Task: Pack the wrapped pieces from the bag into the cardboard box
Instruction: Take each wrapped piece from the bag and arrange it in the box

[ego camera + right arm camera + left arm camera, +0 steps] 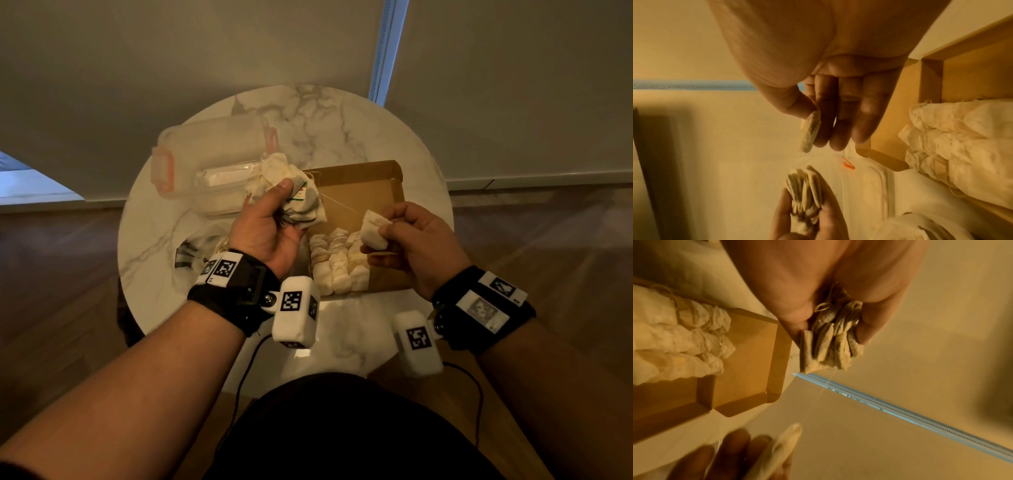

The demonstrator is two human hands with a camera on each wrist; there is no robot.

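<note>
One small white wrapped piece (374, 232) sat pinched in the right hand (416, 240) above the shallow brown cardboard box (363, 192) — light, soft, probably crushable, best held by its edges. The left hand (265, 226) clutched a bunch of wrapped pieces (294, 195) just beside the box.

Your left hand (265, 226) gripped a bunch of wrapped pieces (294, 198) above the cardboard box (363, 192); your right hand (416, 240) pinched one wrapped piece (373, 231) beside it.

Round marble table (342, 113), wooden floor (51, 291), pale blinds (205, 51).
</note>
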